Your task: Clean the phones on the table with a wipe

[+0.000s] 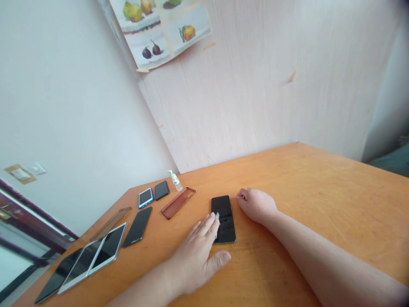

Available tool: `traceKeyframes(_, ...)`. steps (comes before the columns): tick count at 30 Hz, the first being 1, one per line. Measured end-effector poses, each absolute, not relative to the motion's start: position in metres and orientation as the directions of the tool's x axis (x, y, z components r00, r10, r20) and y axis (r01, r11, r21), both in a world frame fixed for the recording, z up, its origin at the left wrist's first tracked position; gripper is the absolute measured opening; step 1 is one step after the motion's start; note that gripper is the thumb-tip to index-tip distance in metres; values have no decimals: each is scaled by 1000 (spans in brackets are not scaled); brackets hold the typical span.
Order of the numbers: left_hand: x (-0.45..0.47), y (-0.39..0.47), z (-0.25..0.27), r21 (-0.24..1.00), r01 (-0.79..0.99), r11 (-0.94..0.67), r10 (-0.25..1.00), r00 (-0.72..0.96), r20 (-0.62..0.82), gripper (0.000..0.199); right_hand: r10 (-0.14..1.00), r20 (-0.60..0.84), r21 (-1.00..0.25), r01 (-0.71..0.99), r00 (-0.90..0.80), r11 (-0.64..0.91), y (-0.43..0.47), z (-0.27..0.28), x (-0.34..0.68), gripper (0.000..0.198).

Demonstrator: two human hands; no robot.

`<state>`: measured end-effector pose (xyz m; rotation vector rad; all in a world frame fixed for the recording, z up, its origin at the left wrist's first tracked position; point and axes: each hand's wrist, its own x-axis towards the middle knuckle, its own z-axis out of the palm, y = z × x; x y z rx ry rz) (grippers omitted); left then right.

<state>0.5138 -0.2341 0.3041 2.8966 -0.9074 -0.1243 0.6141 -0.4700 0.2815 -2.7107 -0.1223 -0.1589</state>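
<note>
A black smartphone (pixel 226 213) lies flat, screen up, on the wooden table. The fingers of my left hand (pixel 200 251) lie stretched over its left edge, thumb held apart. Under those fingertips a small pale wipe (pixel 217 216) is pressed to the screen; most of it is hidden. My right hand (pixel 256 204) rests on the tabletop just right of the phone, fingers curled into a loose fist with nothing visible in them.
Left of my hands lie a reddish phone case (pixel 163 212), a dark phone (pixel 138 227), a blue-edged phone (pixel 146 198), a small black phone (pixel 162 190), a clear brownish case (pixel 110 224) and white-framed tablets (pixel 108 247). A pump bottle (pixel 175 181) stands near the wall.
</note>
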Motion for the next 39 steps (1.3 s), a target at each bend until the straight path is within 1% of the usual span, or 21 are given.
traceKeyframes(5,580,-257,305,161,-471,-867,-483,874,-45,84,61,136,-403,111,989,-908,-471,283,613,32)
traceKeyframes(8,589,-260,306,156,-441,-884,-452,891,-44,86,64,137,-403,115,989,-908,-472,283,613,32)
traceKeyframes(11,561,-252,306,131,-483,-866,-492,869,-54,86,67,129,-406,114,989,-907,-472,283,613,31)
traceKeyframes(14,516,-238,302,101,-578,-810,-584,809,-60,85,62,120,-408,106,991,-907,-472,282,614,31)
traceKeyframes(17,483,-226,294,74,-661,-747,-665,745,-59,94,56,116,-409,100,992,-907,-471,282,614,31)
traceKeyframes(19,477,-225,292,68,-671,-738,-675,736,-53,95,54,118,-409,98,991,-907,-470,281,614,31)
traceKeyframes(23,505,-241,299,82,-561,-824,-566,822,-64,84,54,131,-405,103,990,-909,-470,280,614,31)
traceKeyframes(28,573,-271,304,99,-444,-891,-451,890,-71,89,59,149,-408,116,987,-906,-471,280,615,31)
traceKeyframes(30,587,-279,304,95,-419,-903,-424,904,-51,89,60,156,-410,120,986,-904,-472,280,614,31)
traceKeyframes(32,584,-282,304,84,-419,-904,-423,905,-47,89,60,161,-412,122,985,-903,-472,280,614,30)
traceKeyframes(35,552,-274,302,54,-480,-875,-483,874,-60,86,58,162,-415,121,985,-902,-472,280,614,31)
traceKeyframes(37,521,-264,298,26,-578,-816,-578,814,-58,84,55,163,-416,119,985,-901,-471,280,614,31)
traceKeyframes(39,495,-254,294,-4,-653,-757,-652,756,-65,87,53,164,-417,118,985,-901,-471,280,614,31)
